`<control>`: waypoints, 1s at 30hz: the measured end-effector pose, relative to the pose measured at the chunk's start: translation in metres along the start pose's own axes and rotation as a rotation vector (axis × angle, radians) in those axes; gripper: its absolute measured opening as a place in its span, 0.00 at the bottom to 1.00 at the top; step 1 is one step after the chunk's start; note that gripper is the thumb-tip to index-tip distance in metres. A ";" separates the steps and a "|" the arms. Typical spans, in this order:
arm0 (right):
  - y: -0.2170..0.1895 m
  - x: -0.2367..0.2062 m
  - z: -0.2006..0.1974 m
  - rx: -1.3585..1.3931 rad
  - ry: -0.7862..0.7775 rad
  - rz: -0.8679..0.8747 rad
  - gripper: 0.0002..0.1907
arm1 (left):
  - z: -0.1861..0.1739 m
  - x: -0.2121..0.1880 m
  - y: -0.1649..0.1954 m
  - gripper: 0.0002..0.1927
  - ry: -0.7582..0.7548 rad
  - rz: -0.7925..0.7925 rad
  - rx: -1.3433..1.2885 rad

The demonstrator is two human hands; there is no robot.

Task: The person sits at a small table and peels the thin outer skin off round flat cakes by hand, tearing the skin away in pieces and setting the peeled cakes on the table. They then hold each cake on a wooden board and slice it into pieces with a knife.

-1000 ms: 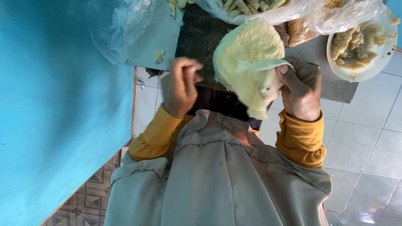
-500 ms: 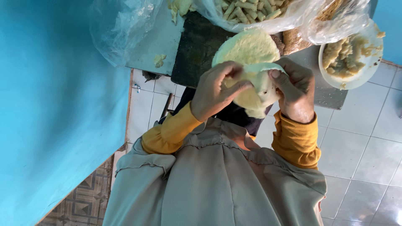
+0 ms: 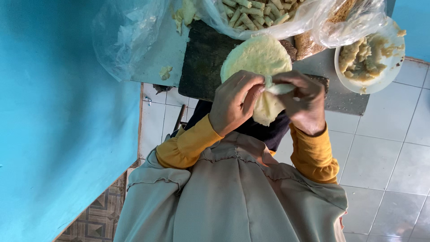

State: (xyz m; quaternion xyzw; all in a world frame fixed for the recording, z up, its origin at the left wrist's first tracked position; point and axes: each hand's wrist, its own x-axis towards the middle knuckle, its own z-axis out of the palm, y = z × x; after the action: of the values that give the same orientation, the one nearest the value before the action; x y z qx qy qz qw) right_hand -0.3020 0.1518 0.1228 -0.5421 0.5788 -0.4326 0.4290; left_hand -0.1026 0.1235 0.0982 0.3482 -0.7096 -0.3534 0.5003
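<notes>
Both hands meet at the wrapper's near edge, left hand point(image 3: 235, 105) and right hand point(image 3: 301, 104) pinching its folded lip while the pale round wrapper point(image 3: 260, 62) spreads away over the dark board point(image 3: 201, 67).

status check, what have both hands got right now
Left hand and right hand both pinching the near edge of the round pale wrapper. Wrapper half over the dark board. Bag of rolls and white bowl beyond, nothing blocking.

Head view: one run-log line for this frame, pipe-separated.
left hand: pinching wrapper edge | right hand: pinching same fold | wrapper: round, pale, over dark board | bowl: filling, right
</notes>
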 end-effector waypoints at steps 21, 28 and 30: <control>0.024 0.003 0.007 0.498 0.118 -0.020 0.03 | 0.027 -0.035 -0.040 0.10 0.220 -0.421 -0.753; -0.004 0.010 0.013 0.312 -0.141 -0.160 0.09 | 0.031 -0.036 -0.029 0.09 0.089 -0.467 -0.796; -0.008 0.008 0.012 0.204 -0.158 -0.029 0.13 | 0.028 -0.036 -0.025 0.09 0.129 -0.380 -0.718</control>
State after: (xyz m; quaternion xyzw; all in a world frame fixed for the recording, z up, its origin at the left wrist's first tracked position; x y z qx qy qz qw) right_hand -0.2883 0.1429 0.1273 -0.5361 0.4884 -0.4514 0.5200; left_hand -0.1168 0.1457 0.0535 0.2977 -0.4314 -0.6421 0.5594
